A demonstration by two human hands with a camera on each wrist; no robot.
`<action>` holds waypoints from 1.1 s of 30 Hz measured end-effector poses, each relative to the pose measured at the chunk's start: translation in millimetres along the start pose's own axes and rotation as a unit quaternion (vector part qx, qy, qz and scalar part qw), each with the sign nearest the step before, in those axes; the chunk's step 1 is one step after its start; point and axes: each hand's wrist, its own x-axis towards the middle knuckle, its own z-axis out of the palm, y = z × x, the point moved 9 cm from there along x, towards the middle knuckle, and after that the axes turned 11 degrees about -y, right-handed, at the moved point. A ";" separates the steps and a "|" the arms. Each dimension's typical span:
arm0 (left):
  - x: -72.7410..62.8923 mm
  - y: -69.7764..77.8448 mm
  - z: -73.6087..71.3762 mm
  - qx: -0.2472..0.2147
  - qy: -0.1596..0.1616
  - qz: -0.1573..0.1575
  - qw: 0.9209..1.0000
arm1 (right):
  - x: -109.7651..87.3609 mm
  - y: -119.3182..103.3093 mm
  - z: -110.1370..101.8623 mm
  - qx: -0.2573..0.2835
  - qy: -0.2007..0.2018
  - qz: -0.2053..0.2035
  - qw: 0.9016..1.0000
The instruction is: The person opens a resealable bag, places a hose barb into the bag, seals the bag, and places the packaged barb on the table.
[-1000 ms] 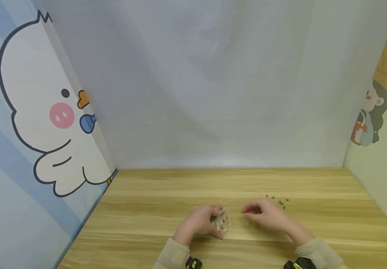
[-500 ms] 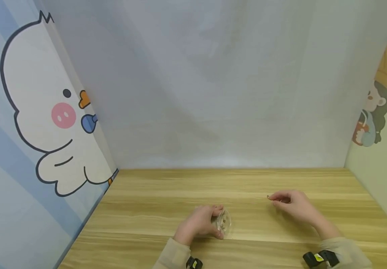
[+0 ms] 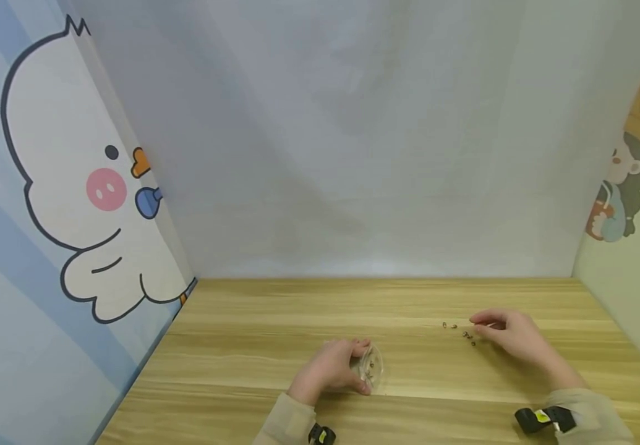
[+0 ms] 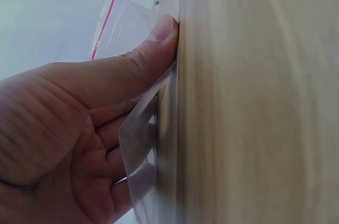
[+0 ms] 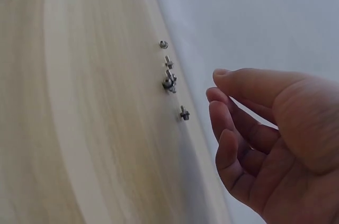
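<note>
My left hand [image 3: 331, 368] grips a clear zip bag [image 3: 373, 377] on the table, thumb on one side and fingers on the other. Small metal screws [image 3: 371, 364] show inside the bag's mouth. In the left wrist view, a red line runs along the edge of the plastic bag [image 4: 106, 23], beside the thumb. My right hand [image 3: 514, 334] hovers at the right end of several loose screws [image 3: 466, 334]. Its thumb and fingers are loosely bent. The right wrist view shows nothing between the fingertips, with the screws [image 5: 168, 82] a short way off.
The wooden table [image 3: 253, 321] runs back to a pale grey sheet [image 3: 353, 185]. Printed panels stand at both sides, one with a white cartoon bird [image 3: 69, 173]. Each wrist wears a black strap; the right one [image 3: 545, 419] is near the front edge of view.
My right hand went from near the bag out to the loose screws, then further right, uncovering most of them. My left hand has stayed in place with the bag.
</note>
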 end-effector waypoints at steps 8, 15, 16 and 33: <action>-1.2 0.3 -1.0 0.003 -0.001 -0.005 1.000 | -0.1 9.8 -4.1 -0.020 0.003 0.012 1.000; -2.8 2.8 -2.3 -0.002 -0.003 -0.005 1.000 | 1.5 17.9 -1.5 -0.029 -0.017 0.023 0.999; -2.7 2.6 -2.3 0.000 -0.003 -0.006 1.000 | 2.2 19.6 -1.2 -0.031 -0.018 0.026 0.999; -0.2 0.8 -1.0 0.006 0.002 -0.003 1.000 | 6.0 19.2 4.1 -0.051 -0.008 0.042 0.998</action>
